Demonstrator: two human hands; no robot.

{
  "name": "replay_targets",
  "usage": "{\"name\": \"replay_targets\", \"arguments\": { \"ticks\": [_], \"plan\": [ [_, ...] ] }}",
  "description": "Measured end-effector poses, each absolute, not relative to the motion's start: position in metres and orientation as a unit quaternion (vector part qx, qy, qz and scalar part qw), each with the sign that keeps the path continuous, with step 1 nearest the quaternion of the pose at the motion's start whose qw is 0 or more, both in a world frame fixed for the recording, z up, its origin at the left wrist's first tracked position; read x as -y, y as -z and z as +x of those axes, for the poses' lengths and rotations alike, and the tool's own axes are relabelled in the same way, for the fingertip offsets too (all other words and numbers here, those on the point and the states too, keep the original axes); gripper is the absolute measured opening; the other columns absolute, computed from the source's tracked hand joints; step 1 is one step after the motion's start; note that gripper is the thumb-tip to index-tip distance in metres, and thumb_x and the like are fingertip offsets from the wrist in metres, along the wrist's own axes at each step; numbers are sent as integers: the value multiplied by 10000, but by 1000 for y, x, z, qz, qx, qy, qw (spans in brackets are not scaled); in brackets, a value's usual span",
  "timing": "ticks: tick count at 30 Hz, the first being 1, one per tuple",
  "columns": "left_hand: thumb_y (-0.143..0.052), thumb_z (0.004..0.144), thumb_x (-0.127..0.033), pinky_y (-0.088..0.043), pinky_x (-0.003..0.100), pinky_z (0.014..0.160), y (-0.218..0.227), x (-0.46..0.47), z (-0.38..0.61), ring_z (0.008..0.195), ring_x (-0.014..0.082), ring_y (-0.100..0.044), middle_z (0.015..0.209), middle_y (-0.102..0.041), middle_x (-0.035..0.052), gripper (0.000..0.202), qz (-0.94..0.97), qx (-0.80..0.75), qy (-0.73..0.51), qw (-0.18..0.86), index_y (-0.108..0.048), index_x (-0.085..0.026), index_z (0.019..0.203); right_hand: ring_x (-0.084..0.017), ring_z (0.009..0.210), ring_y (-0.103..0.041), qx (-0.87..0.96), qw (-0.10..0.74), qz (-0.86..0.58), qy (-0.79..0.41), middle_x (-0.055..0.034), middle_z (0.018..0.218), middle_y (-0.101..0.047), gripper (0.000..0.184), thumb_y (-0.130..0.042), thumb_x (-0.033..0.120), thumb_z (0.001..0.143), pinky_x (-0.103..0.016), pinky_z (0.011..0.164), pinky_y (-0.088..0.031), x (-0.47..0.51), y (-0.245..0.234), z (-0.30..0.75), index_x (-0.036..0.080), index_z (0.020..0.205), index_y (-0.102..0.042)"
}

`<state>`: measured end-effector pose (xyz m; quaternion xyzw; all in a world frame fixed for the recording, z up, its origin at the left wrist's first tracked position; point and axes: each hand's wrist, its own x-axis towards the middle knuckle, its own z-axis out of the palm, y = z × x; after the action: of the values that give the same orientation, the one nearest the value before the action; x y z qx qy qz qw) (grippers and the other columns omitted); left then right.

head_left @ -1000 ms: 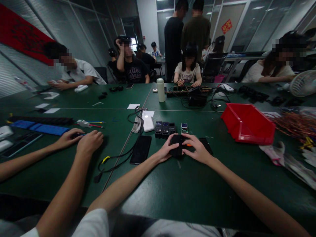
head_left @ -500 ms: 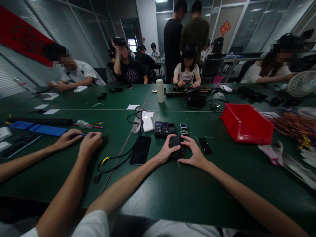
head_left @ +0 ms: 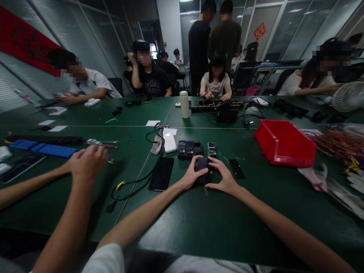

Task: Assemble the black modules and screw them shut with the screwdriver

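Note:
A small black rectangular case (head_left: 202, 165) is held just above or on the green table, between my two hands. My left hand (head_left: 192, 173) grips its left side, thumb across the near face and fingers at the far edge. On the right side, my right hand (head_left: 224, 176) curves round it, fingertips at the far corner and thumb at the near corner. Beyond the case stand several black modules with small screens (head_left: 190, 149) in a row, and a small bare circuit board unit (head_left: 211, 149). A thin black plate (head_left: 237, 168) lies right of my right hand.
A red bin (head_left: 284, 146) stands to the right, near gloves (head_left: 314, 178) and copper wires (head_left: 338, 142). Left of my hands are a black phone (head_left: 161, 173), a cable (head_left: 133, 185) and a white power bank-like device (head_left: 170, 141). A co-worker's hands (head_left: 88, 161) work farther left.
My hands stay around the black case, which has turned slightly; the orange bit seen by my right fingers no longer shows. The neighbouring co-worker's near hand has moved left and up.

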<state>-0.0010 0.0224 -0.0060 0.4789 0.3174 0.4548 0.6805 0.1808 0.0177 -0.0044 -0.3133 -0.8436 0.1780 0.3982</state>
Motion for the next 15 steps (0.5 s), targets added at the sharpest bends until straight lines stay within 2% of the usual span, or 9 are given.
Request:
{"name": "replay_targets", "arguments": {
  "ticks": [8,15],
  "plan": [
    [-641,738,-355,-500,363,783,13,-23,-1,808,162,-603,1010,-522,28,530,527,-340,-466,623,-345,-254,1166,-309,1292,-354,856,386,-295,-177,-164,1395,-364,781,-746,414,644,-540,1011,-347,-20,6,180,218,1306,-381],
    [-636,739,-374,-465,334,835,13,-22,-1,898,166,-538,1063,-488,40,564,572,-369,-481,552,-355,-238,1209,-315,1287,-361,860,380,-296,-169,-167,1397,-362,784,-750,418,635,-543,997,-360,-19,8,180,222,1304,-390]
  ]
}}
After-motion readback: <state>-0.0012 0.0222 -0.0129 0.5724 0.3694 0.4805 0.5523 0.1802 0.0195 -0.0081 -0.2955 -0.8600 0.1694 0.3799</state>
